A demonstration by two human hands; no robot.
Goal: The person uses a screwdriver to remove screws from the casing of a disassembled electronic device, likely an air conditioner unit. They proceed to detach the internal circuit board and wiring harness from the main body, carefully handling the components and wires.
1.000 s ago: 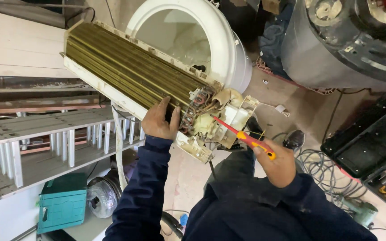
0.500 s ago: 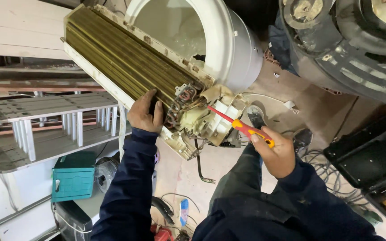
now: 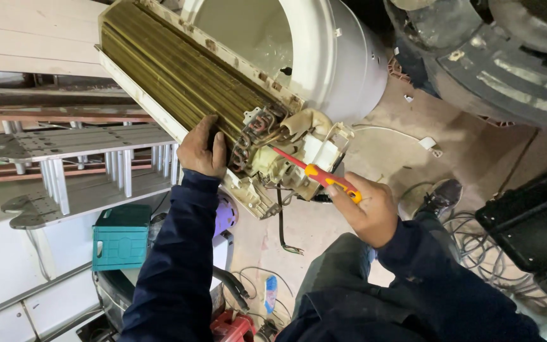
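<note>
**Screwdriver meets the coil end of a stripped air-conditioner unit**

The right hand (image 3: 368, 212) is clamped around the orange-and-yellow handle of a screwdriver (image 3: 316, 175), its thin red shaft angled up and left so the tip rests among the cream plastic parts (image 3: 314, 152) at the unit's end. The left hand (image 3: 201, 151) is closed over the lower edge of the unit (image 3: 178, 76), fingers curled onto its face just beside a cluster of copper U-bends (image 3: 251, 130). Both arms wear dark blue sleeves.

The unit is a long, yellowed casing fronted by fine, close-set metal fins in dull brass tones, lying tilted from upper left to lower right. A black cable (image 3: 281, 221) hangs loose from its end toward the dusty concrete floor (image 3: 387, 164). Behind it stands a smooth white drum (image 3: 337, 57) with a round opening. To the left lies an aluminium ladder (image 3: 77, 161) with ribbed rungs; below it sits a teal plastic box (image 3: 120, 237). A tangle of grey wires (image 3: 470, 240) lies at right, near a black shoe (image 3: 441, 196).

Compared with half a second ago, the screwdriver holds much the same line into the cream parts, and the left hand's grip on the edge is unchanged; the whole scene sits slightly lower and further right in view.
</note>
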